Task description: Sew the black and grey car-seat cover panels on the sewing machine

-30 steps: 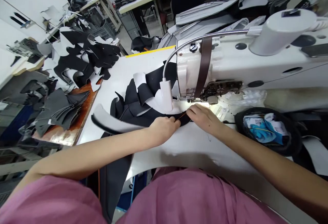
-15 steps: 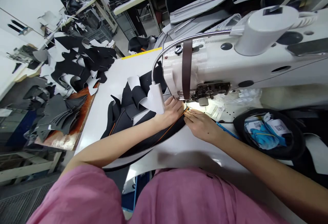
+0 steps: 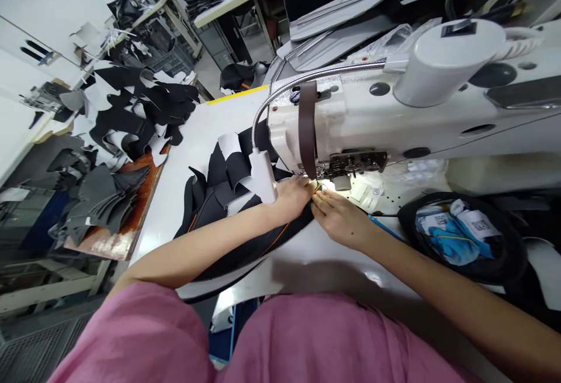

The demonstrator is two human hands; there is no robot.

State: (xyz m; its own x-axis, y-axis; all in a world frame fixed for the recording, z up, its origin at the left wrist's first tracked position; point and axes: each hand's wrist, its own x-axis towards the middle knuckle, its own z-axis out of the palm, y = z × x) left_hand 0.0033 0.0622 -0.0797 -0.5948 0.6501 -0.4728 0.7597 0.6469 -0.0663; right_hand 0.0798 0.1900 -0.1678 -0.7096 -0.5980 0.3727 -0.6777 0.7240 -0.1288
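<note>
Black fabric (image 3: 223, 254) with thin orange piping lies on the white sewing table, its right end running under the head of a sewing machine (image 3: 324, 120). My left hand (image 3: 294, 197) rests on that fabric just left of the needle area, its fingers close together and their tips partly hidden by the machine. My right hand (image 3: 336, 214) pinches the fabric's edge by the orange piping (image 3: 317, 189), right beside my left fingertips. A small white lamp (image 3: 263, 177) on a bent metal tube hangs over my left wrist.
A round black container (image 3: 402, 219) with blue packets stands at the right. White labels (image 3: 372, 196) lie on the machine bed. Stacked dark cut pieces (image 3: 105, 202) and black and white scraps (image 3: 131, 102) are at the left. Grey panels (image 3: 342, 14) lie behind the machine.
The view has shifted slightly. Both hands stay at the needle area; my right hand has drawn a little nearer to my left, and the piping between them looks shorter.
</note>
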